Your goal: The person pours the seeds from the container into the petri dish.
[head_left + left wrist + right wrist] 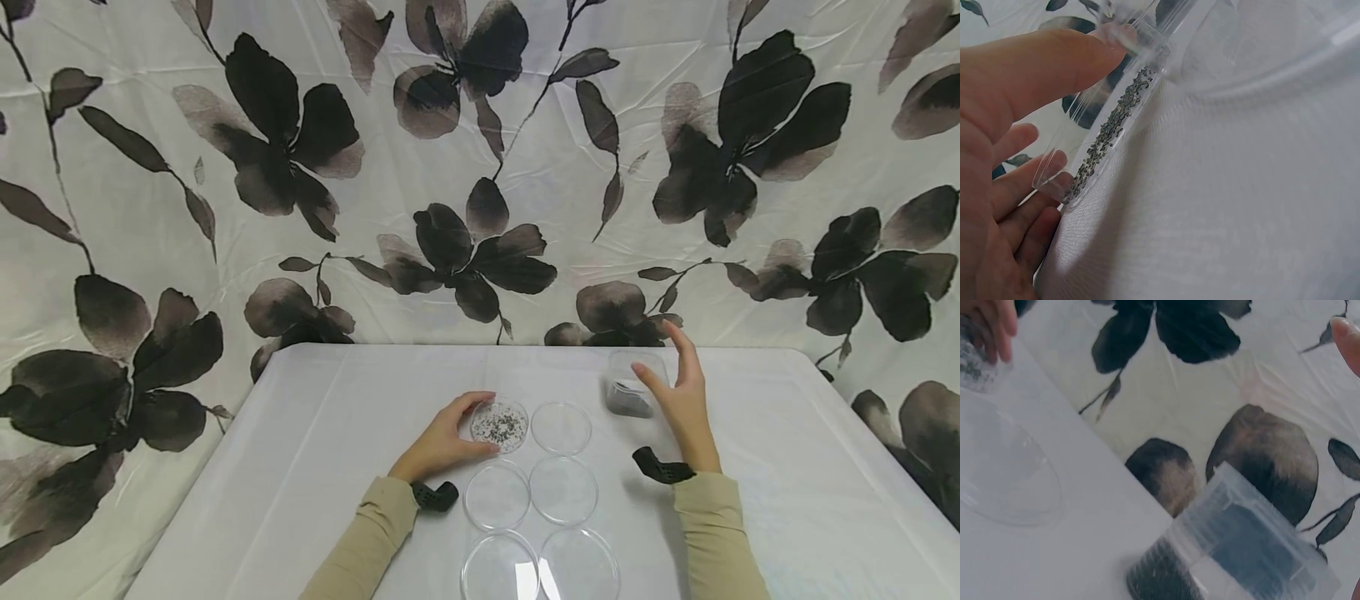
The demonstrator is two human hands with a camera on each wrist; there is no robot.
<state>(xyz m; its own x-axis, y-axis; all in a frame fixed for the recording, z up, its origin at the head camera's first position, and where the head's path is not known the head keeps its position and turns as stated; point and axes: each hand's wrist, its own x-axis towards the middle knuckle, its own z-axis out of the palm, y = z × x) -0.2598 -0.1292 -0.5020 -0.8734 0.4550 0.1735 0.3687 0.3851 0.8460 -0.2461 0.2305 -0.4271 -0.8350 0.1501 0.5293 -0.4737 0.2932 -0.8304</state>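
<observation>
My left hand point(441, 437) grips a clear petri dish point(499, 425) by its rim, thumb on the near side and fingers on the far side. Dark granules lie scattered over its bottom; the left wrist view shows them as a thin layer inside the dish point(1110, 134). Thumb and forefinger of my right hand point(687, 408) are spread wide, beside a clear plastic tub point(628, 396) near the back of the table. That tub point(1229, 550) has dark grains in its lower part. I see no contact between the right hand and the tub.
More clear petri dishes stand in two columns: one dish point(561, 427) right of the granule dish, two below point(497, 497), and two nearest me point(577, 567). A white cloth covers the table point(337, 433). Behind its back edge hangs a floral sheet point(570, 183).
</observation>
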